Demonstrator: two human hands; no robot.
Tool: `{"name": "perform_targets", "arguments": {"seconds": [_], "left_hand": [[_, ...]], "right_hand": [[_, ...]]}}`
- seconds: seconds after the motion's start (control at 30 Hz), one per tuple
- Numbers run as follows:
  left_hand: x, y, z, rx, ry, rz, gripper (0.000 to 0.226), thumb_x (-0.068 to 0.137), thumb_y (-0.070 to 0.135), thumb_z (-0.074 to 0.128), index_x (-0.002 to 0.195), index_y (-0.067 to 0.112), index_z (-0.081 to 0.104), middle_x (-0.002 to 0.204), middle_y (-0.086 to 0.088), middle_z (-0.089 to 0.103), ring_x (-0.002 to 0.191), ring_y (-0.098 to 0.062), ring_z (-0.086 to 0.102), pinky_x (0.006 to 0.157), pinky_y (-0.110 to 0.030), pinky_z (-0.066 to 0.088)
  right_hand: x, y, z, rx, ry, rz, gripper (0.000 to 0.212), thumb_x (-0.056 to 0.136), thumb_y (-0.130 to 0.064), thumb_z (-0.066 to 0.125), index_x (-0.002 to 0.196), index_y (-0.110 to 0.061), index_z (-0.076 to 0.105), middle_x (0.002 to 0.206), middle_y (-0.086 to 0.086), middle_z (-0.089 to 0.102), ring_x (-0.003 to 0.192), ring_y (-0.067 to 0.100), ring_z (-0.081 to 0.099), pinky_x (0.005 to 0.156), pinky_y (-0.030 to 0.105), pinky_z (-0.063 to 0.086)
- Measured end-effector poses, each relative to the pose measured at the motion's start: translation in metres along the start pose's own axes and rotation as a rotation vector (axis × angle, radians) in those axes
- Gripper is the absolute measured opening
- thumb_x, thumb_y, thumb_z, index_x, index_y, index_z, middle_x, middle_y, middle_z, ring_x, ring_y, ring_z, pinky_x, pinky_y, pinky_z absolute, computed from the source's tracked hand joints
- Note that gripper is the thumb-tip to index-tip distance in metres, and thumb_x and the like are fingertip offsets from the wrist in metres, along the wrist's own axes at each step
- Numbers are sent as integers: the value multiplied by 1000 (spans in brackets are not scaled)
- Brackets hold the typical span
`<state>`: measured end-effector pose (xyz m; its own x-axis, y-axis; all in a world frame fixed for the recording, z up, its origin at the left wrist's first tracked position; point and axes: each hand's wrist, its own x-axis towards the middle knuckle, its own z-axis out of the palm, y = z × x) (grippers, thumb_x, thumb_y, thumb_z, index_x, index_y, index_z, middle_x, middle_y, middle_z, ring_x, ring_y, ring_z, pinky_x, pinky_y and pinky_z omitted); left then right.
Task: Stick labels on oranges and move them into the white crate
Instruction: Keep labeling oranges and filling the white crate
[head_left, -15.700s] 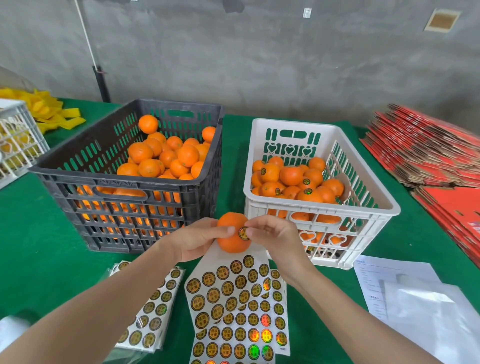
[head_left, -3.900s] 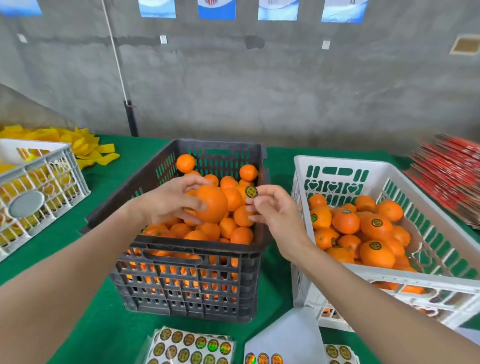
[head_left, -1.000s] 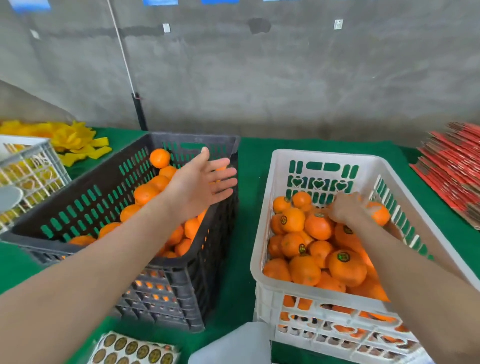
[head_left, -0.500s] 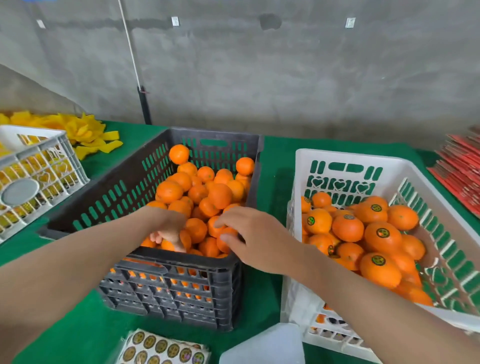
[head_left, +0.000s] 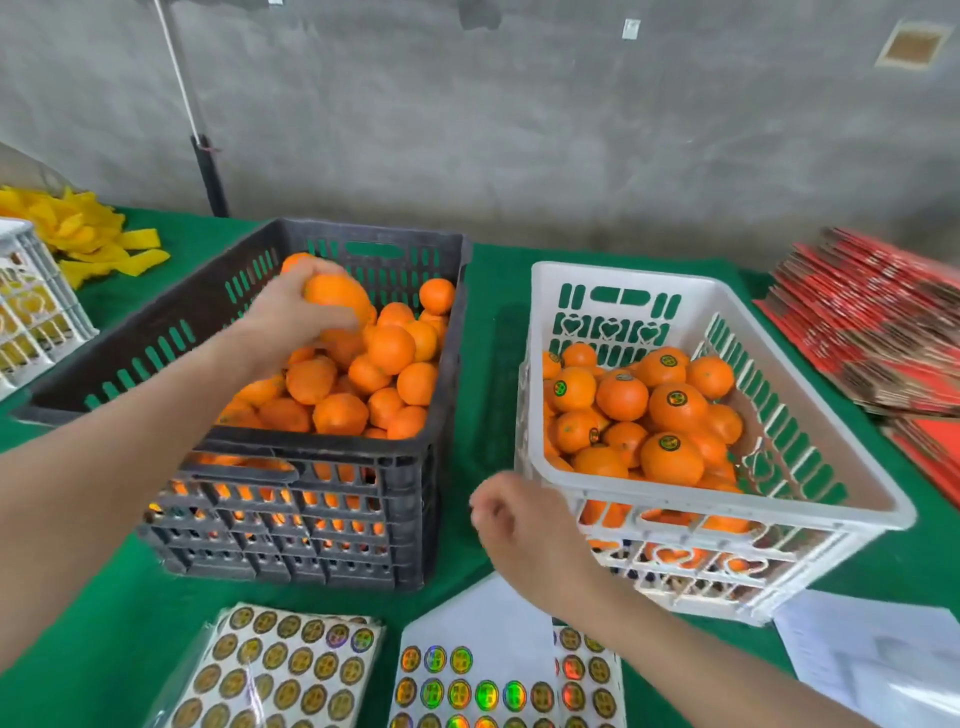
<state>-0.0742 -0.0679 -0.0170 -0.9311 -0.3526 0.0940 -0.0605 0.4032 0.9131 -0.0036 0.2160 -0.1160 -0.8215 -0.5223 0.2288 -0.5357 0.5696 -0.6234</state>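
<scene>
Orange (head_left: 335, 297), long axis slanting down-right, sits in curled fingers of left hand (head_left: 291, 319); right hand (head_left: 524, 525) loosely curled.

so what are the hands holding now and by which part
The left hand grips an orange, fingers curled over its top, above the black crate. The right hand is loosely curled, nothing visible in it.

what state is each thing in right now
left hand: grips one orange above the black crate
right hand: loosely curled, empty, above the sticker sheet
black crate: heaped with unlabelled oranges
white crate: partly filled with labelled oranges
sticker sheet: top rows peeled off, lower rows full
</scene>
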Motion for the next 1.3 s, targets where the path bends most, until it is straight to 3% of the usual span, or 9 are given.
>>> {"name": "perform_targets", "arguments": {"seconds": [0.1,0.17,0.4,0.53,0.6,0.67,0.83,1.07,1.3], "left_hand": [[-47,38,7,-217,-93,155,53,70,-3,73,94,42,60,101,1,58,86,-17,59,58,-26,56],[-84,53,19,-231,-234,182,57,64,1,79,100,41,60,108,-4,61,90,-20,61,70,-34,55],[-188,12,74,-53,-606,-123,75,40,47,74,107,14,65,105,-7,70,99,-23,65,90,-37,51],[-191,-35,109,267,-896,-318,23,84,27,64,103,13,65,99,5,70,83,-5,59,80,-17,46],[-187,-41,116,193,-1002,-364,21,81,30,65,95,15,67,90,8,67,84,-5,57,86,-21,42],[-191,-40,113,3,-992,-373,36,62,42,69,86,15,70,86,6,69,88,-13,60,97,-33,41],[-188,-52,111,-379,-841,-547,101,41,52,87,126,9,53,120,-16,66,113,-32,61,95,-42,49],[-191,-57,109,-675,-811,-668,106,37,47,93,124,4,51,110,-23,68,92,-33,69,75,-38,57],[-194,-56,114,-742,-751,-667,111,29,41,95,124,8,49,102,-23,69,83,-35,69,68,-38,58]], "right_hand": [[-6,25,36,-251,-479,139,48,94,-27,49,137,-10,38,132,8,49,123,22,45,103,31,35],[-7,34,52,-397,-607,132,58,93,-23,50,143,-7,26,133,15,47,125,31,42,106,38,29],[-21,34,24,-22,-542,142,9,84,-9,53,86,-12,61,82,1,63,75,11,57,69,23,44],[-25,30,-5,59,-496,26,10,86,-7,59,83,2,62,86,16,65,71,14,51,64,18,37],[-26,28,-12,113,-447,27,7,87,-9,63,93,-7,66,94,7,67,80,11,57,70,11,43],[-31,28,-14,114,-353,40,14,87,-12,63,101,-14,62,99,-1,63,92,9,57,79,11,41],[-68,30,-5,-52,170,-53,4,83,-2,61,82,-6,61,95,5,58,97,13,47,87,12,29],[-90,26,18,-29,-4,-7,29,92,-34,54,118,-26,63,108,-10,51,99,0,42,85,3,25],[-91,23,18,-125,5,5,25,92,-32,54,109,-21,68,109,-7,57,103,9,50,85,13,33]]}}
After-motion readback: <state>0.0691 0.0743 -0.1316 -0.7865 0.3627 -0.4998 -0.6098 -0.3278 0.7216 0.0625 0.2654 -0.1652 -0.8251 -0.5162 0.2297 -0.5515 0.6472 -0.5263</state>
